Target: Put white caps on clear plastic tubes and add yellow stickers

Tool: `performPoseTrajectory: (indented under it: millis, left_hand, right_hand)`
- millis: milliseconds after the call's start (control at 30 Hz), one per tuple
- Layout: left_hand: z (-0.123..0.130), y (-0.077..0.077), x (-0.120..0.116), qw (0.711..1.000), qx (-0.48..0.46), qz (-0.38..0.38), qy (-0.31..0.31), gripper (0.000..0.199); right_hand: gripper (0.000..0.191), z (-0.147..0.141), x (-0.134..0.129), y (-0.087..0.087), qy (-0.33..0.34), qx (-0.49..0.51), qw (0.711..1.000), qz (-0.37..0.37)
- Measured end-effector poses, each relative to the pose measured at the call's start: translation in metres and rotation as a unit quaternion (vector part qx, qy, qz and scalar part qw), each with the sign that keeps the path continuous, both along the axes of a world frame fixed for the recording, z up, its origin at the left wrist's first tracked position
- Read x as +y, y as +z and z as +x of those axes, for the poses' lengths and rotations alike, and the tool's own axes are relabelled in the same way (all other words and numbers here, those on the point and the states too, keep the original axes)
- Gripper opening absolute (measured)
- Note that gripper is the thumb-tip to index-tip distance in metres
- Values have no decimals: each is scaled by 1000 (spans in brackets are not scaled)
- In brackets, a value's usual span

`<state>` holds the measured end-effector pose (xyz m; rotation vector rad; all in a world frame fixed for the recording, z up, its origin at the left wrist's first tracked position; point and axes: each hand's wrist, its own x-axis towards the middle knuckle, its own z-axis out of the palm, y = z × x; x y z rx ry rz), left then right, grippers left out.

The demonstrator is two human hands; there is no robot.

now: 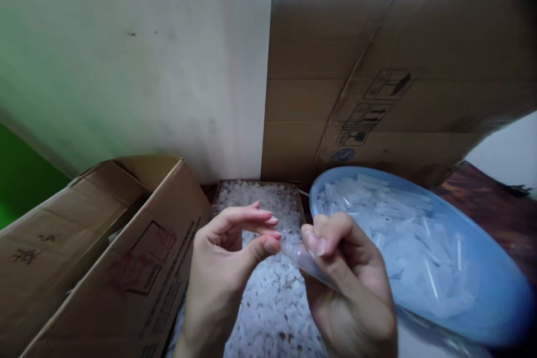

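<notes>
Tube (309, 263), translucent, sits between both hands in the head view, low centre, lifted above a spread of small whitish pieces (272, 302). Right hand (356, 279) grips it, thumb and curled index closed on the body, lower end running back along the palm; tube tilted, tip up toward the left. Left hand (222, 263) at the tip: thumb and index brought together in a pinch right by it, other fingers arched above. Something small and clear may be between them; too blurred, cannot tell if they hold it or just touch the tip.

Progress: one tube in hand, mid-handling by the look of it, not released. Plenty left around: blue basin (497, 299) on the right loaded with loose translucent tubes (386, 207); the small pieces are heaped too, reaching back into a shallow box behind the hands. Open carton (168, 257) on the left, inside mostly hidden, so no count of finished ones. Cardboard sheet (310, 95) stands behind, beside a pale panel (188, 67). Overall: one piece under way, lots remaining, finished amount unclear.
</notes>
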<state>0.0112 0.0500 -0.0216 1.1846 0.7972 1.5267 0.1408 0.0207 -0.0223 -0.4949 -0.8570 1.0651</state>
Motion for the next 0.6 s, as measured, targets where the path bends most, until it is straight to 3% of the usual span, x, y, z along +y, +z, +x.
performPoseTrajectory:
  millis: [133, 333, 600]
  left_hand:
    - [0, 3, -6, 1000, 4, 21, -4, 18]
    - [-11, 3, -10, 997, -24, 21, -74, 11]
    - [-4, 23, -25, 990, -58, 17, -126, 10]
  right_hand:
    - [21, -5, -9, 7, -33, -23, 999, 10]
    - [23, -19, -19, 10, -79, -78, 993, 40]
    - [25, -12, -38, 31, -109, -20, 993, 30]
